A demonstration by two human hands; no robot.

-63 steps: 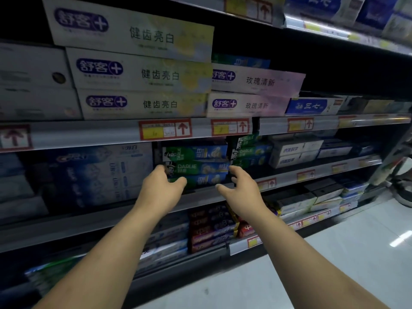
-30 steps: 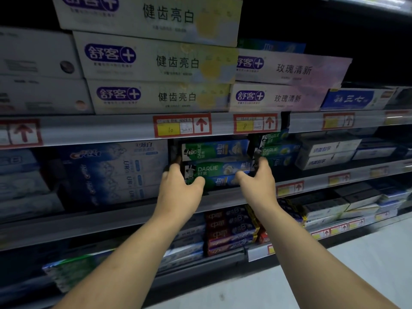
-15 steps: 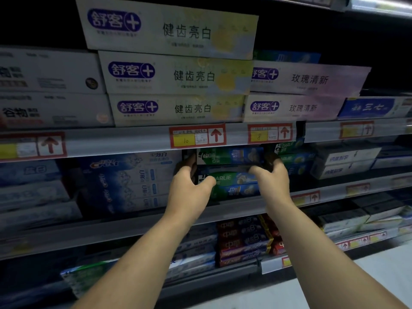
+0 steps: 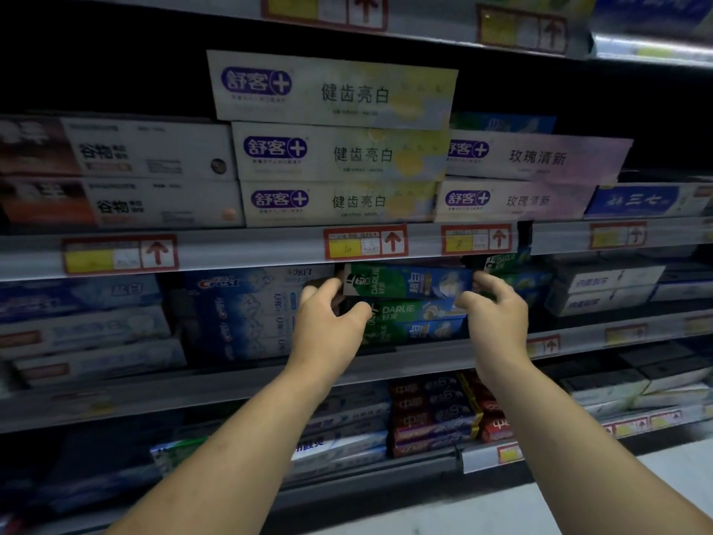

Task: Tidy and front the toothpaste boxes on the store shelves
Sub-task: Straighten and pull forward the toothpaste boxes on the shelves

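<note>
Your left hand (image 4: 328, 318) and right hand (image 4: 497, 314) curl round opposite ends of the top Darlie box (image 4: 409, 281), seemingly pinching it, though blur hides the contact. It lies on two more Darlie boxes (image 4: 409, 311) on the middle shelf (image 4: 231, 382), beside the Crest boxes (image 4: 247, 314).

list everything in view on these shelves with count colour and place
Darlie boxes: three, green-blue, stacked mid-shelf between the hands
Crest boxes: count unclear, blue-white, left of that stack
yellow boxes: three, pale yellow, upper shelf centre
pink boxes: two, pale pink, right of those
brown-ended boxes: two, white and brown, upper shelf left
white boxes: two, white, middle shelf right
red boxes: several, red and purple, lower shelf centre
price tags: several, red and yellow, shelf edges
left hand: one, grips top Darlie box's left end
right hand: one, grips its right end
</note>
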